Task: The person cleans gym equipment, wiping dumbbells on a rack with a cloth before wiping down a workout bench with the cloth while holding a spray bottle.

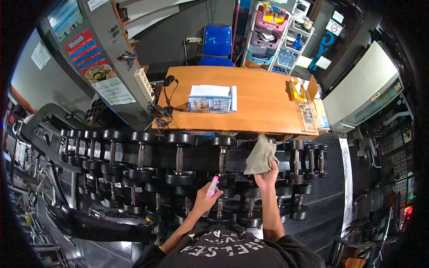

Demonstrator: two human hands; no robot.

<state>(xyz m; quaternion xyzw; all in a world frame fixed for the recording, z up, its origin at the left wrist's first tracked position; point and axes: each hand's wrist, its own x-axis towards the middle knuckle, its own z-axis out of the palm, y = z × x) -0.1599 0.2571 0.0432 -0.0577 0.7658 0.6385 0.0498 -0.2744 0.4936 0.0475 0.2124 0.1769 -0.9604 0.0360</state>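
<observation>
My left hand (204, 201) is closed around a slim pink-and-white bottle (212, 187), held upright over the lower row of dumbbells. In my right hand (267, 177) is a grey-beige cloth (262, 158), which hangs over the upper row and hides part of a dumbbell there. Just left of the cloth lies a black dumbbell with a metal handle (222, 160). Another dumbbell (296, 161) sits to its right. Whether the cloth touches the dumbbell beneath it I cannot tell.
Behind the rack stands an orange-brown desk (259, 96) bearing a desk calendar (209, 103), cables and a yellow box (296, 90). A blue chair (217, 41) is at the back. A white fridge (368, 85) stands right, and a black padded bench (96, 225) lies lower left.
</observation>
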